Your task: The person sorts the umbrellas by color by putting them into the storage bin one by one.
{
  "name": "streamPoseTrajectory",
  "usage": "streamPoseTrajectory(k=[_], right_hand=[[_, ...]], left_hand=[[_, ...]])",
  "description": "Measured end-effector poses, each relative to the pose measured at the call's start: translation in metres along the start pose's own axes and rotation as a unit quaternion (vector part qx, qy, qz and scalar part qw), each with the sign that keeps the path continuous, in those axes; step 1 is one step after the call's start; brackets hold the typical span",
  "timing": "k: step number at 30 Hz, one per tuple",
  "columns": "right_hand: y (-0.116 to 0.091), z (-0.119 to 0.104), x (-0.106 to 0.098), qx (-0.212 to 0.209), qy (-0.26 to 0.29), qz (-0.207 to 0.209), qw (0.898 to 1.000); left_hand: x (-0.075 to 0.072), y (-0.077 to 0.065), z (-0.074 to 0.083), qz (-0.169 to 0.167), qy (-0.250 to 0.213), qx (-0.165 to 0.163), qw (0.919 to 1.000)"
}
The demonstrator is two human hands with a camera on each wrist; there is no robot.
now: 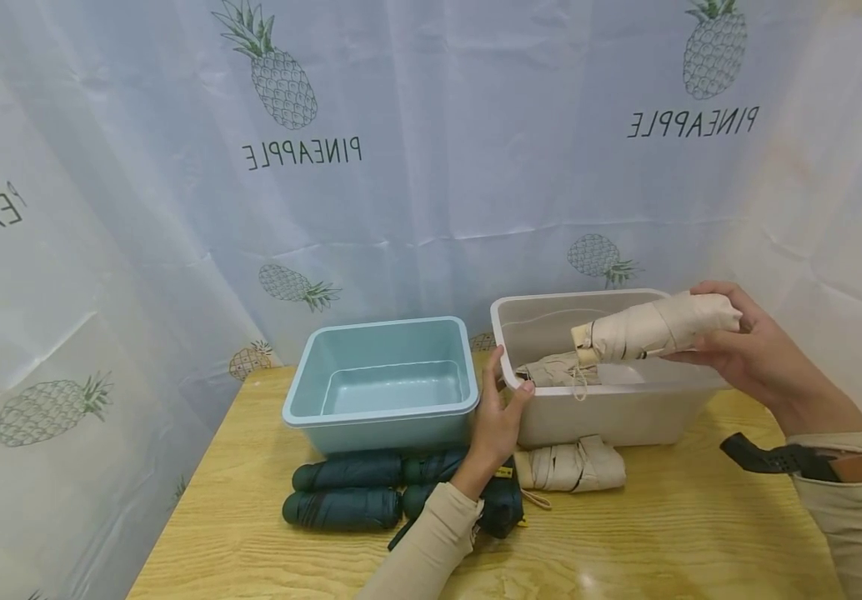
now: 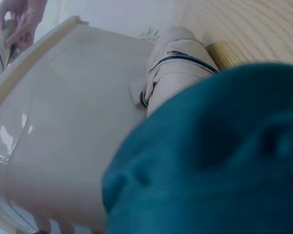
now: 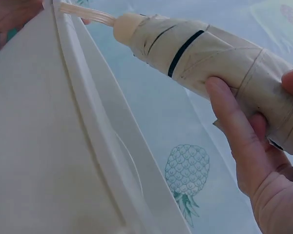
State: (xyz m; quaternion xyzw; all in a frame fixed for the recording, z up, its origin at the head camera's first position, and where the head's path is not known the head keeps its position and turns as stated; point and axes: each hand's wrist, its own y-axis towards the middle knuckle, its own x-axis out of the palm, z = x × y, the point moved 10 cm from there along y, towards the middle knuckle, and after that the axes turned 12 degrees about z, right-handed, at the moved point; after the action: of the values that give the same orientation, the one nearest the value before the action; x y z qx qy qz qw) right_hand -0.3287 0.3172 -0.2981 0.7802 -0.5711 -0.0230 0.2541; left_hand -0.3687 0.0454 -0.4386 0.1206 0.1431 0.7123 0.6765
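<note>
A folded beige umbrella [image 1: 656, 327] is gripped near one end by my right hand [image 1: 746, 342], held above the right part of the beige bin [image 1: 603, 417]. Its strap hangs from the light handle end, at the left. My left hand [image 1: 497, 417] holds the bin's front left corner, thumb over the front rim and fingers along the left side. Another beige umbrella [image 1: 557, 371] lies inside the bin, partly hidden by the front wall. On the table before the bin rests one more beige umbrella [image 1: 577, 465]; the left wrist view shows its dark-striped band [image 2: 183, 57].
A light blue bin [image 1: 389, 421] stands left of the beige one. Several dark green folded umbrellas [image 1: 344, 508] lie in front of it, some partly behind my left forearm. A pineapple-print curtain [image 1: 438, 167] rises behind the wooden table [image 1: 236, 533].
</note>
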Motion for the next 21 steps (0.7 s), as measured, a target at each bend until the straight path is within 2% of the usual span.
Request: streamPoseTrajectory(k=[9,15,21], right_hand=[[0.027,0.009,-0.009,0.038,-0.078,0.079,0.993],[0.045,0.016,-0.009,0.073,-0.098,0.100,0.987],[0.063,0.028,-0.015,0.135,-0.127,0.147,0.972]], left_hand=[[-0.001,0.001,-0.002,0.004,-0.001,-0.004,1.0000],[0.001,0.001,-0.003,0.004,-0.007,0.000,1.0000],[0.001,0.002,-0.002,0.004,-0.012,0.004,0.9999]])
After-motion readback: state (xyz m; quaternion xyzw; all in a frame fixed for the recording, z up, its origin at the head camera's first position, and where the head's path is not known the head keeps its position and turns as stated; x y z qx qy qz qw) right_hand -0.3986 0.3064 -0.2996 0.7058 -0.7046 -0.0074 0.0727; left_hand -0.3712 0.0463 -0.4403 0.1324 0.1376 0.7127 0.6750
